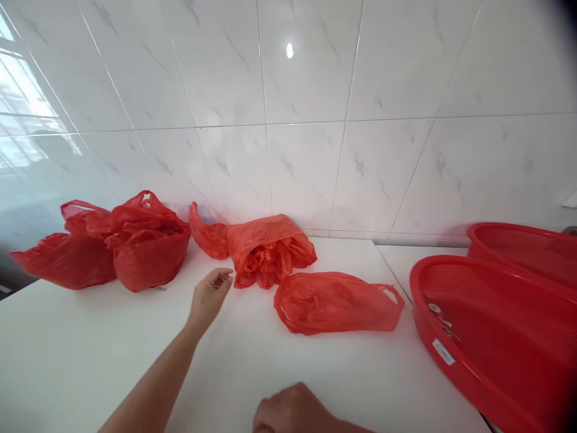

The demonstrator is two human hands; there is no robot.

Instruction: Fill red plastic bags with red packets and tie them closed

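My left hand [211, 293] reaches over the white table, its fingers loosely curled with a small gap between thumb and forefinger and nothing visible in it. Just right of its fingertips lies a crumpled red plastic bag [273, 243], its bunched opening facing me. A flatter red plastic bag [336, 302] lies in front of that one, its handle loop pointing right. Low in the view, my right hand [293, 412] is closed like a fist above the table. Its fingers are mostly turned away, so anything inside is hidden.
Filled-looking red plastic bags [151, 255] stand at the left. A large red plastic basin [496, 343] takes up the right side, with small objects inside near its left wall. Another red basin [527, 237] sits behind it. A tiled wall [306, 174] closes off the back.
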